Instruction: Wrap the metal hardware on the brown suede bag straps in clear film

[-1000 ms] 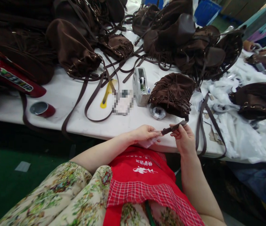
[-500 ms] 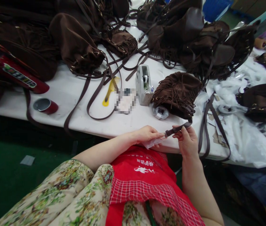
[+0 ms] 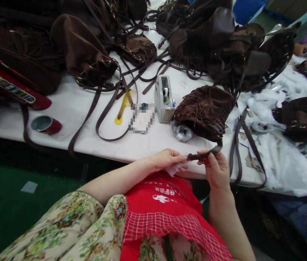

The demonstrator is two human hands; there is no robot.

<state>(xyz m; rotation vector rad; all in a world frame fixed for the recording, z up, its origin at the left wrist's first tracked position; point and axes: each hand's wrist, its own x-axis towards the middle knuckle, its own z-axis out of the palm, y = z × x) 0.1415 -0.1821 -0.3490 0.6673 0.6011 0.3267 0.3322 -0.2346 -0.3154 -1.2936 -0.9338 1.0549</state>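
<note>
Stretched between my two hands is a dark brown bag strap [image 3: 205, 153] with a buckle or keeper near its left end. My left hand [image 3: 171, 160] pinches that end, and a bit of clear plastic film [image 3: 173, 169] hangs at its fingers. My right hand [image 3: 216, 167] grips the strap with thumb and fingers, close to the table's front edge. The strap leads up to a fringed brown bag [image 3: 204, 110] lying on the table. A roll of clear tape [image 3: 182, 131] rests against the bag's left side, beside a grey tape dispenser [image 3: 164, 98].
A yellow comb [image 3: 125, 108], a dark red cup [image 3: 46, 124] on its side and a red thermos [image 3: 15, 85] are to the left. More brown bags [image 3: 85, 50] fill the back. White plastic wrapping [image 3: 286, 152] is heaped at right. A co-worker's hand [image 3: 302, 50] shows far right.
The strap between my hands now lies flatter and slightly lower, and its part near the bag bends into a curve. The view has shifted a little. Both hands still hold the strap.
</note>
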